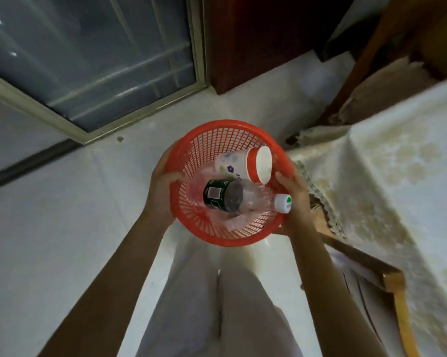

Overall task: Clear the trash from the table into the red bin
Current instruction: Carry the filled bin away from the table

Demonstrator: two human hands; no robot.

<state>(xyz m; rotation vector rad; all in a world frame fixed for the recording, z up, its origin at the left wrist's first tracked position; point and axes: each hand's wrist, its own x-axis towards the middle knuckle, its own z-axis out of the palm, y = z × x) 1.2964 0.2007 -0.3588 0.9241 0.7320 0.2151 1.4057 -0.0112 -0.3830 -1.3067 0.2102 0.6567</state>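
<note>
I hold a round red mesh bin (212, 132) above the floor, in front of my legs. My left hand (163, 176) grips its left rim, thumb inside. My right hand (294, 194) grips its right rim, next to the table edge. Inside the bin lie a clear plastic bottle (243, 199) with a dark green label and a white cap, a paper cup (245, 163) with an orange band and flower print on its side, and some crumpled clear plastic (232, 222) underneath.
A table under a pale floral cloth (387, 176) stands at the right. Two wooden chairs, one (394, 282) at its near side and the other (371, 55) behind it. A glass door (88, 60) and dark wooden cabinet (263, 39) lie ahead. White tiled floor (62, 215).
</note>
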